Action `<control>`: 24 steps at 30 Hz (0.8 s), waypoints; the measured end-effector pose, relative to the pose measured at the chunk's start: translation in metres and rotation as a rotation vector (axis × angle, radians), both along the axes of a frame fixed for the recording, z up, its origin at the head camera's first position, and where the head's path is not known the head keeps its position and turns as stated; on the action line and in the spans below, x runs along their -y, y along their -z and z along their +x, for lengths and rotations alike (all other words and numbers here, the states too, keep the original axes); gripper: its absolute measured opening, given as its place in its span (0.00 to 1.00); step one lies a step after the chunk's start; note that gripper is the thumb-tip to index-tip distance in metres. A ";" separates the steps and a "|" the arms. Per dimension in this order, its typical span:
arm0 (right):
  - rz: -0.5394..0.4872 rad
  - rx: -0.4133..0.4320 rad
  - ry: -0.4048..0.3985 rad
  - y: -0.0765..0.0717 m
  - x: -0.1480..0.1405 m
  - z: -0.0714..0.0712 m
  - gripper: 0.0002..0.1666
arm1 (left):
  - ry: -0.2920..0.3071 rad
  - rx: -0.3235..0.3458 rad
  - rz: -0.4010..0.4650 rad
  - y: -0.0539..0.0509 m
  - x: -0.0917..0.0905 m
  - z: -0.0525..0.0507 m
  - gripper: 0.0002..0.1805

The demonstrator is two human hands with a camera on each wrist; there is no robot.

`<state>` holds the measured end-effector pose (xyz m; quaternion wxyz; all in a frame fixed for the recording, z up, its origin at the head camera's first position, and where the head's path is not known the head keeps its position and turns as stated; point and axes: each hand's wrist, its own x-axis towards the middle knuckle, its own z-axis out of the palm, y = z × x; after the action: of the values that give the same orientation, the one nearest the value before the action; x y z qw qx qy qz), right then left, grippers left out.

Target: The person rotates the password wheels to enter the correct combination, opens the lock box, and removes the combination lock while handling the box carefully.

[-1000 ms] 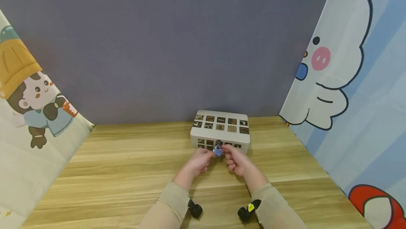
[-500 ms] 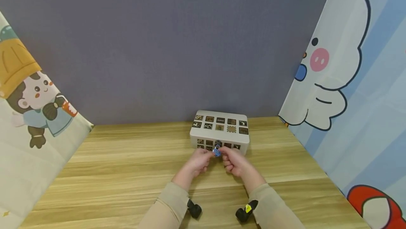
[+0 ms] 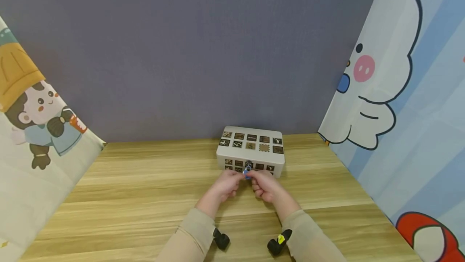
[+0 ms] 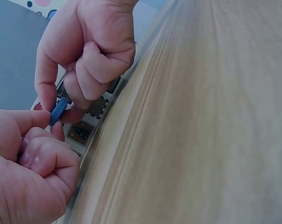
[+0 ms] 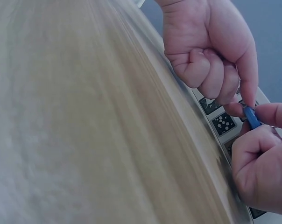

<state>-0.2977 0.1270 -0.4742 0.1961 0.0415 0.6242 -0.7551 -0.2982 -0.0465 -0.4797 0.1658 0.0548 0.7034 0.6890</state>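
Note:
A small blue padlock (image 3: 246, 173) is at the front of a white tin box (image 3: 251, 155), just below the box's metal clasp (image 3: 248, 162). Whether its shackle passes through the clasp cannot be told. My left hand (image 3: 227, 183) pinches the padlock's left side between thumb and index finger, other fingers curled in. From the right, my right hand (image 3: 266, 185) pinches it too, covering most of its face. Both wrist views show the blue padlock body (image 4: 59, 111) between the two hands' fingertips, edge-on.
Dark square pictures cover the box's lid and front. It stands on a wood-grain table (image 3: 156, 185) near the grey back panel (image 3: 203, 60). Cartoon-printed cloths hang left (image 3: 21, 165) and right (image 3: 428, 133). Black wrist devices (image 3: 220, 239) sit at both sleeves.
My right hand has shifted slightly left onto the padlock, and its fingertips now hide the dotted face seen earlier. The left hand keeps its pinch. The box stays in place.

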 end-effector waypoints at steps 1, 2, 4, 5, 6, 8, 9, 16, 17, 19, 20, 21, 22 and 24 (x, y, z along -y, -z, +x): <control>-0.003 0.000 0.000 0.001 0.000 0.000 0.07 | 0.000 0.004 0.001 0.000 0.000 0.000 0.16; -0.006 0.002 0.001 0.001 0.001 0.000 0.07 | 0.000 0.005 0.002 0.000 0.000 0.000 0.16; -0.011 0.001 0.002 0.002 0.001 0.000 0.07 | 0.001 0.009 0.006 0.001 0.001 0.000 0.16; -0.012 0.001 0.003 0.003 0.001 0.000 0.07 | 0.001 0.010 0.008 0.001 0.001 0.000 0.16; -0.012 0.002 0.004 0.003 0.001 0.000 0.07 | 0.000 0.010 0.008 0.002 0.001 0.000 0.16; -0.009 -0.001 0.006 0.004 0.001 0.000 0.08 | -0.003 0.010 0.006 0.003 0.001 0.000 0.15; -0.007 -0.002 0.007 0.005 0.001 0.000 0.08 | -0.004 0.008 0.004 0.003 0.000 0.000 0.15; 0.011 -0.014 0.024 0.003 0.001 -0.002 0.09 | 0.002 -0.002 -0.008 0.000 0.000 -0.002 0.15; 0.013 -0.015 0.025 0.002 0.001 -0.002 0.09 | 0.003 -0.002 -0.007 -0.001 0.000 -0.002 0.15; 0.014 -0.016 0.027 0.002 0.001 -0.002 0.09 | 0.004 -0.003 -0.006 -0.001 0.000 -0.002 0.15; 0.015 -0.016 0.027 0.002 0.001 -0.003 0.08 | 0.004 -0.002 -0.004 -0.001 0.000 -0.001 0.15; 0.017 -0.015 0.027 0.002 0.001 -0.002 0.08 | 0.004 -0.001 -0.002 -0.001 -0.001 -0.001 0.15; 0.017 -0.013 0.028 0.002 0.001 -0.002 0.08 | 0.004 -0.001 -0.002 -0.001 -0.001 -0.001 0.15; 0.018 -0.011 0.028 0.003 0.001 -0.003 0.08 | 0.004 0.001 -0.003 -0.001 -0.001 0.000 0.14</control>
<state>-0.3002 0.1256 -0.4768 0.1815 0.0478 0.6313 -0.7525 -0.2986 -0.0453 -0.4791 0.1676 0.0557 0.7041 0.6878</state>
